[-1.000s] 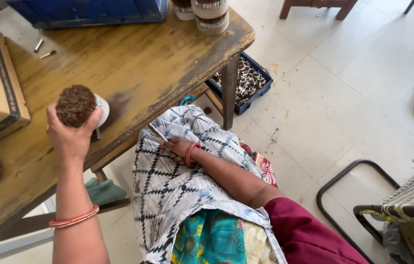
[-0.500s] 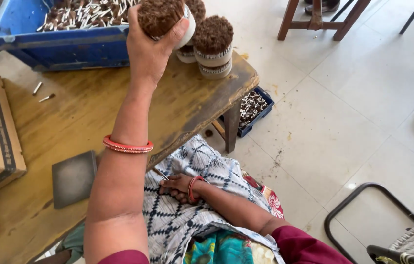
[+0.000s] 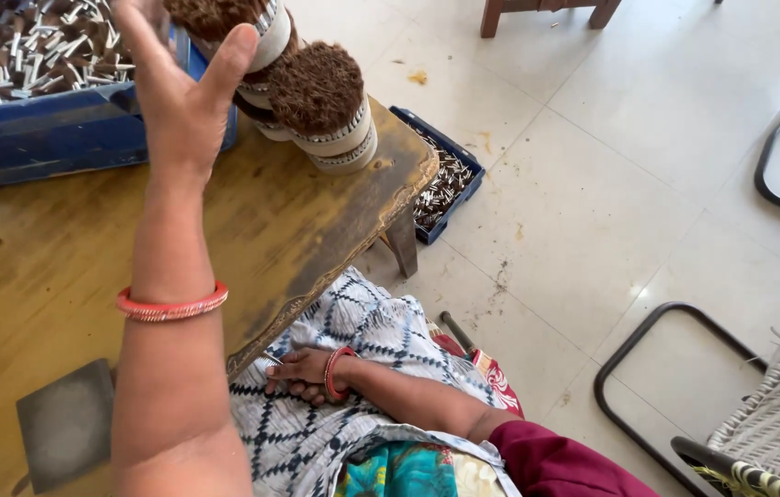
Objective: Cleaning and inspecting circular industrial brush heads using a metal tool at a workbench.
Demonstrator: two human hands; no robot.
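Observation:
My left hand (image 3: 178, 101) is raised over the far corner of the wooden table (image 3: 316, 221). It grips a round bundle of brown-tipped sticks (image 3: 224, 14) wrapped in a white band. That bundle sits against a stack of similar banded bundles (image 3: 316, 87) at the table's corner. My right hand (image 3: 302, 373) rests on my patterned lap cloth below the table edge. A thin pale stick (image 3: 267, 358) pokes out from its fingers.
A blue crate (image 3: 49, 138) full of loose sticks stands at the table's back left. A dark square pad (image 3: 68, 423) lies near the front edge. On the floor are a small blue tray of sticks (image 3: 445, 179) and a black chair frame (image 3: 648, 368).
My left hand lifted the bundle from the middle of the table and carried it up to the stack at the far corner. My right hand stayed on my lap.

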